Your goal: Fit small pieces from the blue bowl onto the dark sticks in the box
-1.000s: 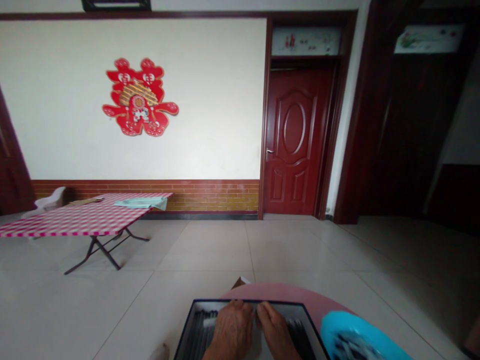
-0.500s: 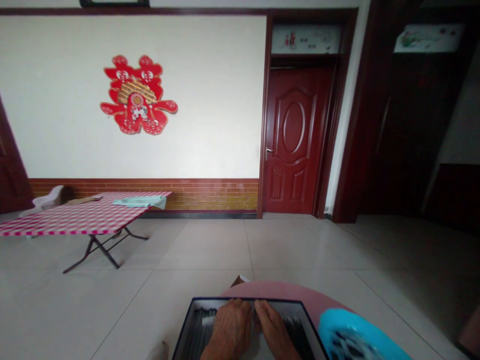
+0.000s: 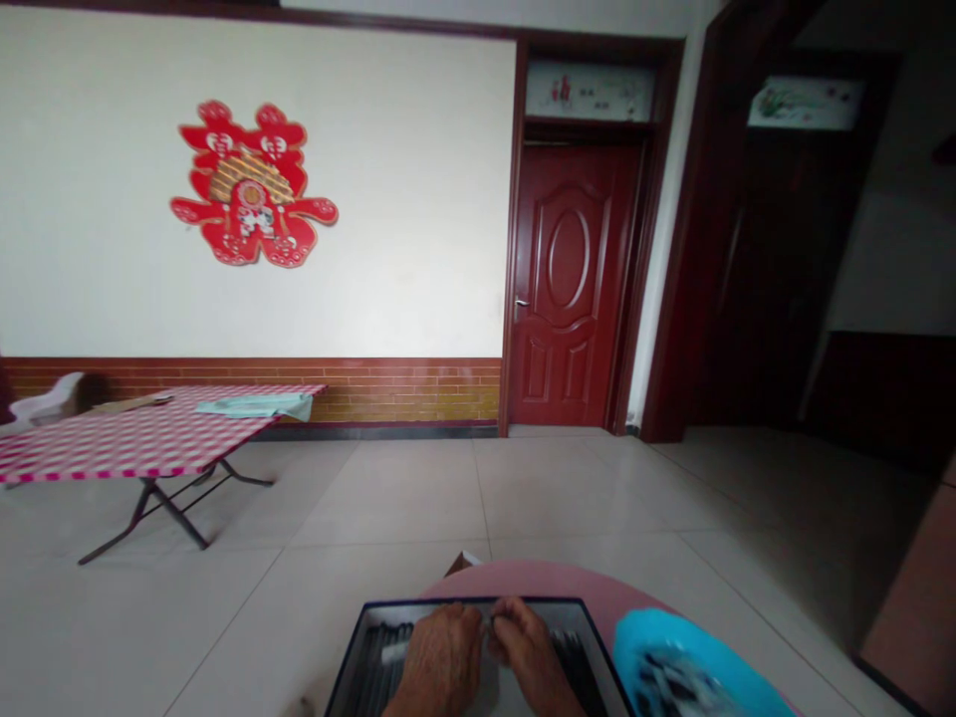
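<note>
My left hand [image 3: 442, 652] and my right hand [image 3: 525, 642] are close together over a shallow box [image 3: 597, 637] with pale walls and a dark blue rim. Fingers of both hands are bent inward and pinched near the box's far wall. Whatever they hold is too small or hidden to make out. Dark slender sticks [image 3: 375, 665] lie in rows at the box's left side, with a white strip [image 3: 393, 652] across them. More dark sticks [image 3: 572, 657] show to the right of my right hand. Between my wrists the pale box bottom is visible.
The box rests on a round pink table [image 3: 523, 578]. Right of it stands a bright blue basin [image 3: 631, 642] with dark and white pieces inside. Further off are a folding table [image 3: 141, 438] with a checked cover, a red door [image 3: 568, 289] and a tiled floor [image 3: 403, 498].
The view has turned slightly to the right. My right hand's fingers, straighter before, are now curled into a pinch; my left hand stays bent over the box.
</note>
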Demonstrator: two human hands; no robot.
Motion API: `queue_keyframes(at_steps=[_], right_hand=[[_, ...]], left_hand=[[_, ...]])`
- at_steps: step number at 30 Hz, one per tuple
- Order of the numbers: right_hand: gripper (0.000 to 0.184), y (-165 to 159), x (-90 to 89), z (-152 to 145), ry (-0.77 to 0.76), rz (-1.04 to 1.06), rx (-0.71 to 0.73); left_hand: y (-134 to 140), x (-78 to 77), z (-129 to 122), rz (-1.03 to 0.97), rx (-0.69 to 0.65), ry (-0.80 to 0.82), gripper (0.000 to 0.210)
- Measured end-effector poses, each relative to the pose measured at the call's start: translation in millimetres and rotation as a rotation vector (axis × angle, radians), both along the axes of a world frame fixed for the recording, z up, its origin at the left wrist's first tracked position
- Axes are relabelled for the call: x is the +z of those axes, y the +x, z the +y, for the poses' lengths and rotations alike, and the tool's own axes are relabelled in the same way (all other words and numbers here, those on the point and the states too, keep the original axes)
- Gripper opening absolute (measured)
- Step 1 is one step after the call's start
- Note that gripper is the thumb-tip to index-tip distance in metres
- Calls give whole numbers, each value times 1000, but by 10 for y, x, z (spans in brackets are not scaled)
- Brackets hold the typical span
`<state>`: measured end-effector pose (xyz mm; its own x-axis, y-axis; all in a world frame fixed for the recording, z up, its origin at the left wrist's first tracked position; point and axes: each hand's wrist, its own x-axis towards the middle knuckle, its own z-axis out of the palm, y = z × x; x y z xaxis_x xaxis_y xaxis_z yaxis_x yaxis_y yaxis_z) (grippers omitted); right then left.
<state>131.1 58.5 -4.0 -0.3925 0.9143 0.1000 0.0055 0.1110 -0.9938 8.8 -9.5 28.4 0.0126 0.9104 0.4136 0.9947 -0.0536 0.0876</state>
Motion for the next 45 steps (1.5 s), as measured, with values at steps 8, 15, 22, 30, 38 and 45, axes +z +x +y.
queue_keyframes(at_steps=[8, 15, 22, 30, 38, 45], right_hand=[[21, 104, 322, 33, 97, -206, -141], [21, 689, 568, 21, 172, -330, -164], [18, 1802, 562, 66, 344, -540, -316], [21, 2278, 224, 65, 520, -849, -341], [25, 1667, 391, 31, 524, -671, -328], [29, 450, 497, -229, 531, -574, -83]], left_hand=[[-18, 23, 48, 50, -19, -194, 53], [-107, -157, 126, 98, -63, -198, 63], [-121, -213, 129, 29, -83, -193, 61], [-53, -131, 103, 6, -138, -184, 56], [-9, -99, 51, -62, -187, -110, 42], [73, 45, 4, -154, -216, -28, 26]])
